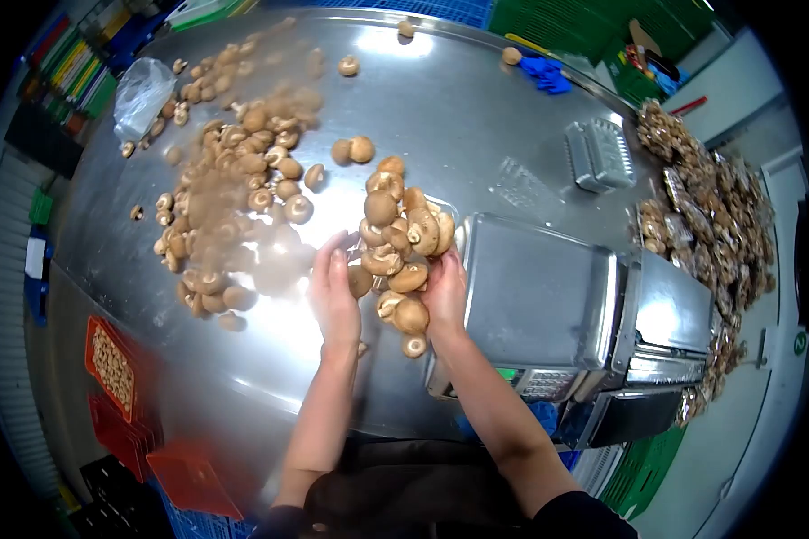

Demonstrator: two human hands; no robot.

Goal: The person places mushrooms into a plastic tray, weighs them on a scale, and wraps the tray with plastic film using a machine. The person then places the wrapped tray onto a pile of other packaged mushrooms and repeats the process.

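Observation:
Between my two hands is a heaped cluster of brown mushrooms, just left of a flat metal weighing scale. My left hand is at the cluster's left side, its fingers curved against the mushrooms. On the right side my right hand cups the same cluster, its fingertips partly hidden behind the caps. What lies under the cluster is mostly hidden; a clear tray edge shows at its upper right. A large loose pile of mushrooms spreads over the metal table to the left, partly blurred.
Clear plastic trays stand beyond the scale, and packed mushrooms are heaped at the right. A clear bag lies at the far left. Blue gloves lie near the back edge. Red crates stand at the lower left.

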